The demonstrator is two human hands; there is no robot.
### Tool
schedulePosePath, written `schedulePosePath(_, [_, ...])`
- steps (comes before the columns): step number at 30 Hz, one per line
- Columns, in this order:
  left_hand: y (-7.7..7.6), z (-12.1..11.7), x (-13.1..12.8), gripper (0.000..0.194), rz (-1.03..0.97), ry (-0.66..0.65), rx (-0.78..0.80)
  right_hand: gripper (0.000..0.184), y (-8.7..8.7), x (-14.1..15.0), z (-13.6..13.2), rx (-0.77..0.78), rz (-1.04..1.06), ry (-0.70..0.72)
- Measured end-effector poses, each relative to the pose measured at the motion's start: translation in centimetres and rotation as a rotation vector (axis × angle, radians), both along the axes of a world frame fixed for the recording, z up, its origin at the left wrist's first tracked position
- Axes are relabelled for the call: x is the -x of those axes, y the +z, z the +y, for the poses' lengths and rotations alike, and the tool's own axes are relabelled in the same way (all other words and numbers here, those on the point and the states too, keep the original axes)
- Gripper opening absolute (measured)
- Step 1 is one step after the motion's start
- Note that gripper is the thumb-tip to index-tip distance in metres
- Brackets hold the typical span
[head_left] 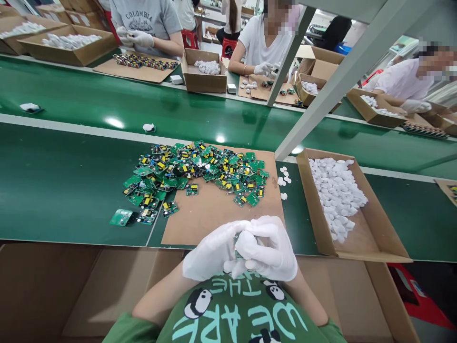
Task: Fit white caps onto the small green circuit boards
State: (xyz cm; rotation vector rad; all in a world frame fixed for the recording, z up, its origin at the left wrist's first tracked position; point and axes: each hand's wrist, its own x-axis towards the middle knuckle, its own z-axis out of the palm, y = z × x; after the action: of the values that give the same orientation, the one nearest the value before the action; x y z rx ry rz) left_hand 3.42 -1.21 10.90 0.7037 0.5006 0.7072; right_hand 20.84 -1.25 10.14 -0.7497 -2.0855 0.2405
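Note:
My left hand (212,252) and my right hand (274,250), both in white gloves, meet close in front of my chest. Between them is a small green circuit board (236,242), mostly hidden by the fingers. The fingers of my right hand are closed on a rounded white piece (247,244) against that board. Whether the two parts are joined, I cannot tell. Beyond my hands, a heap of green circuit boards (209,164) with yellow and black components lies partly on a brown cardboard sheet (214,216).
To the right stands a shallow cardboard box (382,238) of white pieces (335,190); several loose white pieces (284,181) lie beside it. A slanted pale post (321,112) rises behind. The green conveyor belt (171,112) carries boards with white pieces. Gloved co-workers sit across it.

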Motion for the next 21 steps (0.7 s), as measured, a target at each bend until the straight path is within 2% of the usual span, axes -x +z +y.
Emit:
schedulePosePath(2, [0.5,0.1,0.1,0.047,0.019,-0.022,-0.058,0.024,0.0,-0.1,0.0,-0.025,0.050,0.003])
schedulePosePath(4, [1.2,0.3,0.2,0.034,0.086,-0.074,-0.144,0.029,0.1,-0.3,0.2,0.007,0.078,0.030])
schedulePosePath(6, [2.0,0.5,0.2,0.026,0.164,-0.097,-0.220,0.039,0.2,-0.6,0.5,0.031,0.008,0.055])
schedulePosePath(9, [2.5,0.8,0.2,0.021,0.220,-0.103,-0.279,0.041,0.2,-1.0,0.8,-0.001,-0.154,0.101])
schedulePosePath(13, [2.0,1.0,0.2,0.021,0.179,-0.162,-0.305,0.047,-0.5,-1.3,0.6,-0.021,-0.097,0.113])
schedulePosePath(17, [1.2,1.0,0.1,0.023,0.110,-0.275,-0.288,0.040,-0.9,-1.5,0.1,0.016,-0.066,0.112])
schedulePosePath(21, [0.9,1.0,-0.1,0.031,0.064,-0.243,-0.324,0.041,-0.5,-1.3,0.0,-0.081,-0.040,0.056])
